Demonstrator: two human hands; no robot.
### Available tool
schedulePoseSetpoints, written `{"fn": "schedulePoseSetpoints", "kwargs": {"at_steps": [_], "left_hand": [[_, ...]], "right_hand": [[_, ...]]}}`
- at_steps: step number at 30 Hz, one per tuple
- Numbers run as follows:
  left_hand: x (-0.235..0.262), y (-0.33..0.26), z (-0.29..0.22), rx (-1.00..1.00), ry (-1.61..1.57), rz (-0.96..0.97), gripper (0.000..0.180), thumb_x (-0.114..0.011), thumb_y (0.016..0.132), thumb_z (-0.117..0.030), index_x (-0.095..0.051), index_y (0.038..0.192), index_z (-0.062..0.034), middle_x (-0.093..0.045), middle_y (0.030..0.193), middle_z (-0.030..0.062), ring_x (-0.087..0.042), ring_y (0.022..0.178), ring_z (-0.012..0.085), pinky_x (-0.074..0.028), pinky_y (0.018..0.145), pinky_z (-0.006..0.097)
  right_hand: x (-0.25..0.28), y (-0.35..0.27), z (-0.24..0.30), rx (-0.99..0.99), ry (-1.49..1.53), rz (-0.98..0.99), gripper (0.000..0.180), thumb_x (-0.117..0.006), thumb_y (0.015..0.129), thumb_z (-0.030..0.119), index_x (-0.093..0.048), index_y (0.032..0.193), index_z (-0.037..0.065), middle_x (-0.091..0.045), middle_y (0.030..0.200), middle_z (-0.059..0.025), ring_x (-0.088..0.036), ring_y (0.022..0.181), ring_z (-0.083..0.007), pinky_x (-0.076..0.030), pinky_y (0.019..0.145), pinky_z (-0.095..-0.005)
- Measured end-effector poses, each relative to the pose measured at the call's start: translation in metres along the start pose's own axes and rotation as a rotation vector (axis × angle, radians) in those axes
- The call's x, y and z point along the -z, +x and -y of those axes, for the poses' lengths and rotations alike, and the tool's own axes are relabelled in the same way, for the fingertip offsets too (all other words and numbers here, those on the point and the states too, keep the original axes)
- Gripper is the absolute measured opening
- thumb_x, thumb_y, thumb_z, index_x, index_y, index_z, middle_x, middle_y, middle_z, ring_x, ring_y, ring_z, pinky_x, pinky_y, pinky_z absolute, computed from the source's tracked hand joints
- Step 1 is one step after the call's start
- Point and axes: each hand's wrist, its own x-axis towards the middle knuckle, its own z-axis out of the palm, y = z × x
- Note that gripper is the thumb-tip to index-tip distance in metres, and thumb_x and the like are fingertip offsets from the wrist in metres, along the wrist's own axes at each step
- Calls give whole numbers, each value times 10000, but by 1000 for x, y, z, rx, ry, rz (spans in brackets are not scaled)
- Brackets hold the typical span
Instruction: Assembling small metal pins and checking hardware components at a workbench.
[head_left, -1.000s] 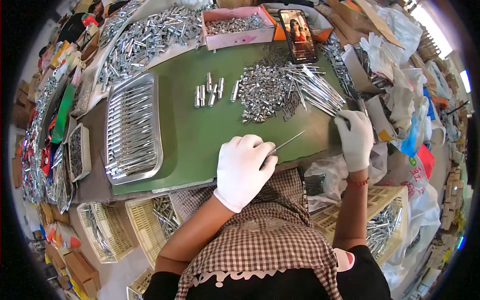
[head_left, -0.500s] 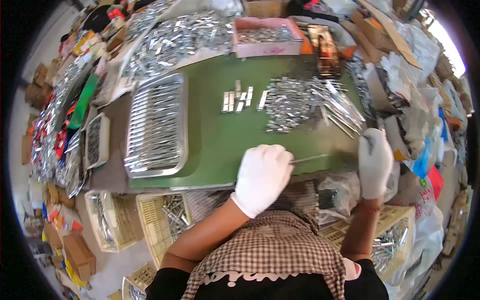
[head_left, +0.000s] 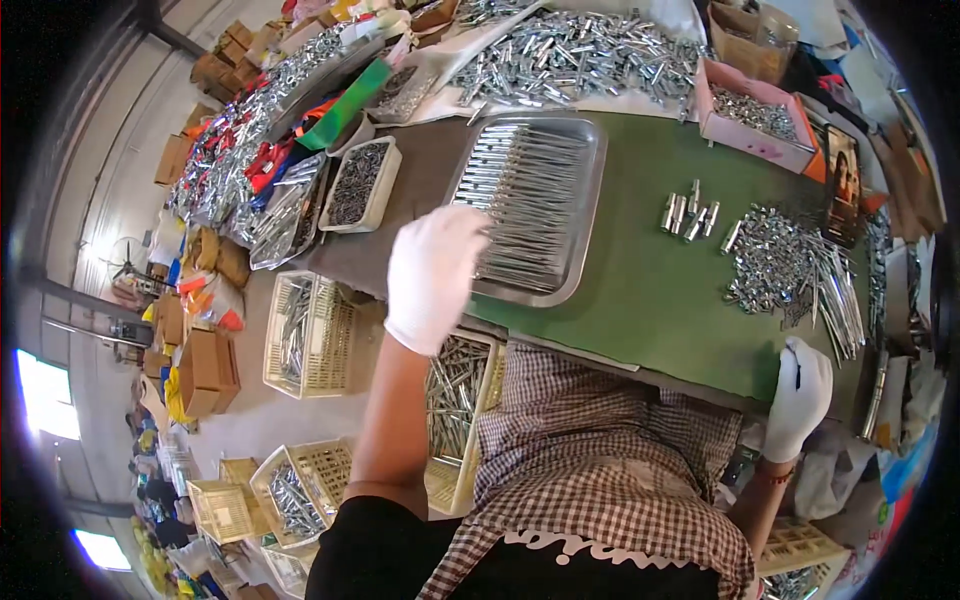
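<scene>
My left hand (head_left: 435, 270), in a white glove, is at the near left corner of a metal tray (head_left: 590, 215). Its fingers are curled together, and whatever they may hold is hidden. Thin metal rods (head_left: 540, 205) lie in rows in the tray, with shiny cylindrical ends toward the left. My right hand (head_left: 800, 395), also gloved, is closed at the table's near right edge; something dark shows between its fingers, too small to name. Beyond it are a pile of small metal parts (head_left: 770, 260) and a bundle of loose rods (head_left: 840, 300). Several short metal cylinders (head_left: 690, 215) stand apart from the pile.
A pink box (head_left: 755, 140) of small parts and a phone (head_left: 842, 185) are at the back right. A heap of metal pieces (head_left: 580, 60) lies behind the tray. Left of it is a white tub (head_left: 360, 185) of dark small parts. Cream crates (head_left: 310, 335) stand below the table.
My view has turned left. My left hand has moved left, from the middle front edge to the tray; the thin rod it held no longer shows. My right hand stays near the right edge.
</scene>
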Motion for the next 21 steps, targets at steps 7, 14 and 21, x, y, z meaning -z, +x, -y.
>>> {"fn": "schedulePoseSetpoints", "kwargs": {"at_steps": [7, 14, 21], "left_hand": [[-1, -9, 46, 149, -70, 144, 129, -659, 914, -114, -720, 1009, -51, -722, 1034, 99, -678, 971, 340, -528, 871, 445], [-5, -20, 58, 225, -218, 146, 222, -629, 960, -103, -732, 1148, -44, -721, 1158, 139, -681, 1113, 320, -525, 968, 401], [-15, -23, 57, 646, -1250, -201, 761, -300, 1136, -518, -266, 1592, 91, -284, 1677, 220, -271, 1566, 349, -264, 1275, 452]], "right_hand": [[-2, 3, 2, -12, 26, 16, 139, -693, 901, 13, -734, 1033, -5, -719, 996, -127, -668, 934, -297, -524, 863, -391], [-1, 2, -1, -13, 3, 39, 152, -661, 938, 27, -725, 1069, -14, -724, 1037, -136, -673, 964, -303, -524, 889, -384], [-1, 2, -1, -25, -11, 72, 162, -646, 962, 40, -723, 1094, -15, -725, 1065, -142, -678, 993, -303, -524, 910, -378]]}}
